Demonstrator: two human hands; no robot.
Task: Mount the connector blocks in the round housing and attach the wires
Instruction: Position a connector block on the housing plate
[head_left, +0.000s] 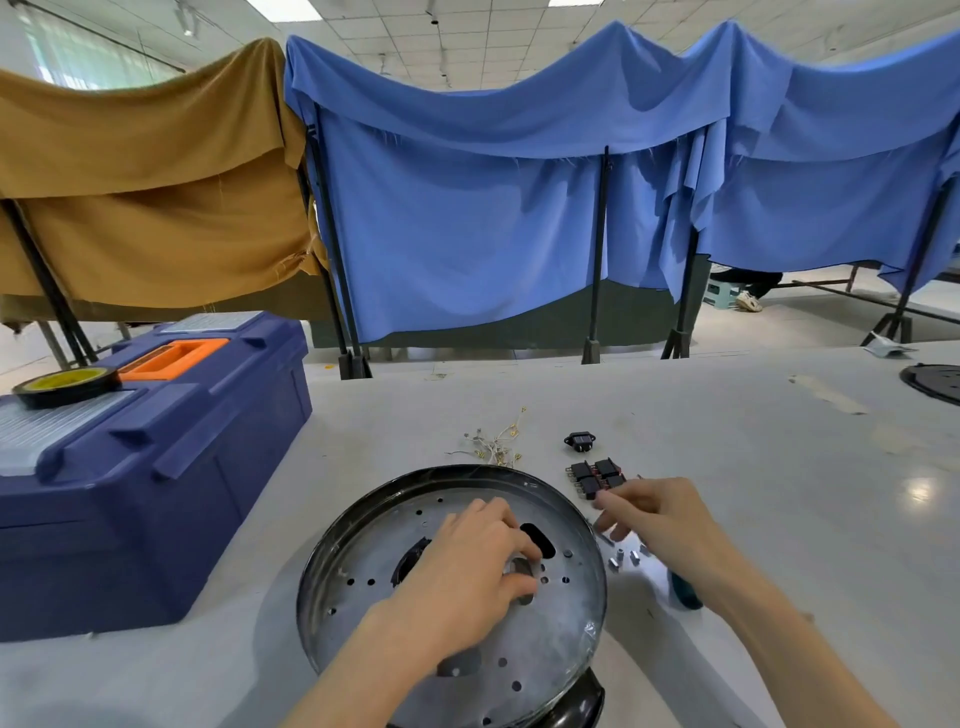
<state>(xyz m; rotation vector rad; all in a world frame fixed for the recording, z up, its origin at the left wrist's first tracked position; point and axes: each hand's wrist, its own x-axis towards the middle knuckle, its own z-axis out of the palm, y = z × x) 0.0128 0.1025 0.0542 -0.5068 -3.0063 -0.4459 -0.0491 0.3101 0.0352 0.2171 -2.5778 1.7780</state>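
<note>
Round housing (550, 639), a shallow black-rimmed metal dish with a perforated grey plate inside, lying flat on the pale table (779, 493) at its near edge, directly in front of the person. Left hand (467, 561): resting on the plate near its centre, fingers curled down beside an oval cut-out; whether thumb and fingertips pinch a part there cannot be told. Right hand (660, 514): held just beyond the housing's right rim, fingers loosely bent and gripping nothing, fingertips at the nearest of the connector blocks (595, 475); actual contact cannot be made out. Connector blocks: four small black pieces with red and metal ends, grouped close together on the table just beyond and to the right of the housing. Black socket (580, 441): one piece, lying alone a little beyond the blocks. Wires (496, 441): a loose tangle of thin pale leads with small metal terminals, on the table just beyond the housing's far rim. Small metal spacers (623, 558): a few, scattered beside the right rim, under the right hand. Teal-handled tool (685, 595): partly hidden beneath the right forearm. Blue toolbox (156, 457): closed, orange handle on top, standing to the left of the housing. Tape roll (67, 387): black with a yellow core, lying flat on the toolbox lid. Blue cloth (467, 208) and tan cloth (145, 182): draped over black stands behind the table.
</note>
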